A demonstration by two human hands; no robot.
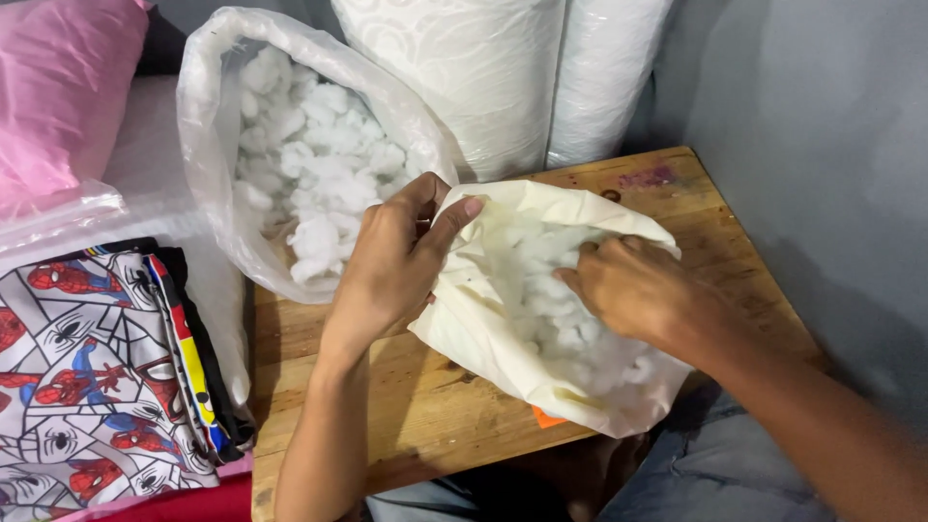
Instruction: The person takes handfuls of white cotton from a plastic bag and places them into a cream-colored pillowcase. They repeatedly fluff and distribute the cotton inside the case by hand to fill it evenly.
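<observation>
A person seated at a wooden surface (425, 406) is working white stuffing (565, 309) into a cream fabric cover (483, 329), which is lying on the surface between the two hands and hanging a little over its near edge. The left hand (391, 266) is gripping the cover's open rim, thumb and fingers (454, 217) pinched shut on the fabric and holding the mouth apart. The right hand (638, 285) is pressing into the opening, its fingers curled down among the stuffing (whether they are closed on a clump cannot be told, since the tips are buried). Just behind the left hand, a clear plastic bag (208, 145) is standing open on the surface, heaped with more white stuffing and touching the cover's edge. Two white rolls (483, 77) are leaning against the grey wall (822, 145) behind it. To the left, folded printed cloth (87, 377) in red, blue and white is lying beside the surface, with a pink cushion (58, 87) above it.
</observation>
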